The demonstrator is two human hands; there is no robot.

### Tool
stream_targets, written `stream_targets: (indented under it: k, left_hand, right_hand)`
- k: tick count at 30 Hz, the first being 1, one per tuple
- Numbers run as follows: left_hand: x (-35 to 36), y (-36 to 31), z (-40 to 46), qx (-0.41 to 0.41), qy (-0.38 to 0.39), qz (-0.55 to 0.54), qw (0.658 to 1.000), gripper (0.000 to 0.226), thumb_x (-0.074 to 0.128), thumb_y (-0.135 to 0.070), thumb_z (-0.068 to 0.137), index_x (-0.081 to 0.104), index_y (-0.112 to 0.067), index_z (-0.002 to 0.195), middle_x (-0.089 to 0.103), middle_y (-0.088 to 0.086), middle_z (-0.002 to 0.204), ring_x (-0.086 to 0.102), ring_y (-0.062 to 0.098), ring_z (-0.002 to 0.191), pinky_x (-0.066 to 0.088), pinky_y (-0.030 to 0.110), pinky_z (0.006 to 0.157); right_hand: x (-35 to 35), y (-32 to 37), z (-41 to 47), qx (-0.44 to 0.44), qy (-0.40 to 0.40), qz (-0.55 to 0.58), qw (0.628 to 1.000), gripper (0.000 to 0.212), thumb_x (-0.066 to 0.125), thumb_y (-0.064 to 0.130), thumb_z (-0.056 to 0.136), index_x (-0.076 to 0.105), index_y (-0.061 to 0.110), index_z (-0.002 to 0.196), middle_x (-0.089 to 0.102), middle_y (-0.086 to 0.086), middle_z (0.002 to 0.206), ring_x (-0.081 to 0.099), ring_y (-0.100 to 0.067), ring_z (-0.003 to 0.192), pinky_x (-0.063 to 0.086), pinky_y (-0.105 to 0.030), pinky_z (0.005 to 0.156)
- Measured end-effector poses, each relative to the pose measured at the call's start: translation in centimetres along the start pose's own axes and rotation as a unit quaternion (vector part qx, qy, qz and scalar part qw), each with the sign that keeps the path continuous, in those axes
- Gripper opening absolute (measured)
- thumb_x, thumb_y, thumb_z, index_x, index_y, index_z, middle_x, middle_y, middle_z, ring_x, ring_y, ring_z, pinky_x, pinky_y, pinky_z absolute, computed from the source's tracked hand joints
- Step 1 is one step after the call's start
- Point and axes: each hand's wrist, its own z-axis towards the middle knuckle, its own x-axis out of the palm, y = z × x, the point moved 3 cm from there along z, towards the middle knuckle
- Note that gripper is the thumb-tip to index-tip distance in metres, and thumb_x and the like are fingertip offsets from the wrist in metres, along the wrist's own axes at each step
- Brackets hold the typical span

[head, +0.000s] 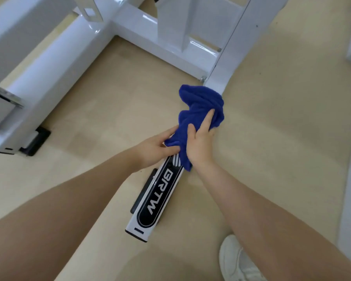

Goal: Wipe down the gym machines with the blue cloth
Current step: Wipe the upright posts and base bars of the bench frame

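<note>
A crumpled blue cloth (pixel 201 110) lies bunched on the white floor bar (pixel 156 201) of a gym machine, the bar carrying a black label with white letters. My right hand (pixel 200 142) lies on top of the cloth with its fingers stretched forward, pressing it onto the bar. My left hand (pixel 156 148) sits just left of it, fingers curled round the near edge of the cloth. The cloth hides the part of the bar under it.
The white machine frame (pixel 148 33) spreads across the top, with a thick white beam (pixel 24 63) at the left ending in a black foot (pixel 36 141). Beige floor lies all round. My white shoe (pixel 236 260) shows at the bottom right. Another white frame runs along the right edge.
</note>
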Motion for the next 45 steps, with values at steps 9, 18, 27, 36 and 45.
stream_targets:
  k: [9, 18, 27, 36, 45]
  left_hand:
    - [-1.2, -0.1, 0.2, -0.011, 0.036, 0.088, 0.995, 0.045, 0.065, -0.022, 0.086, 0.051, -0.027, 0.129, 0.06, -0.015, 0.113, 0.061, -0.001, 0.096, 0.042, 0.026, 0.096]
    - [-0.6, 1.4, -0.7, 0.002, 0.085, 0.023, 0.996, 0.06, 0.056, -0.006, 0.088, 0.038, -0.034, 0.138, 0.047, -0.018, 0.137, 0.04, 0.001, 0.128, 0.03, 0.027, 0.108]
    - [-0.2, 1.9, -3.7, 0.009, 0.094, 0.175, 0.98, 0.067, 0.071, -0.019, 0.08, 0.036, -0.025, 0.136, 0.044, -0.017, 0.126, 0.04, 0.002, 0.113, 0.03, 0.017, 0.094]
    - [-1.7, 3.7, -6.2, -0.065, 0.089, 0.187, 0.976, 0.032, 0.056, -0.008, 0.086, 0.064, -0.016, 0.116, 0.067, -0.003, 0.114, 0.058, 0.014, 0.109, 0.043, 0.027, 0.099]
    - [-0.5, 7.1, -7.6, -0.127, 0.029, 0.039, 0.991, 0.016, 0.052, -0.005, 0.086, 0.064, -0.014, 0.08, 0.061, 0.005, 0.076, 0.058, 0.012, 0.071, 0.049, 0.013, 0.063]
  right_hand:
    - [-0.5, -0.9, 1.6, -0.032, 0.035, -0.036, 0.998, 0.075, 0.046, 0.031, 0.096, -0.006, 0.026, 0.15, 0.018, -0.008, 0.152, 0.036, -0.025, 0.128, 0.035, -0.027, 0.095]
    - [-0.3, -0.4, 2.1, 0.022, 0.05, 0.008, 0.998, 0.074, 0.043, 0.027, 0.098, -0.011, 0.028, 0.149, 0.018, -0.012, 0.152, 0.04, -0.028, 0.126, 0.037, -0.039, 0.104]
    - [-0.7, 0.5, -1.0, -0.297, 0.179, -0.446, 0.825, 0.062, 0.012, 0.048, 0.093, 0.031, 0.022, 0.146, 0.021, -0.006, 0.155, 0.009, -0.027, 0.145, 0.004, -0.039, 0.117]
    - [0.9, 2.6, -5.5, -0.397, 0.315, -0.517, 0.69, 0.04, 0.026, 0.039, 0.101, 0.049, 0.024, 0.129, 0.043, -0.003, 0.139, 0.031, -0.021, 0.132, 0.002, -0.036, 0.116]
    - [2.9, 2.3, -10.5, -0.434, 0.299, -0.514, 0.677, 0.035, 0.032, 0.033, 0.1, 0.062, 0.018, 0.107, 0.057, -0.004, 0.111, 0.048, -0.027, 0.11, 0.02, -0.041, 0.11]
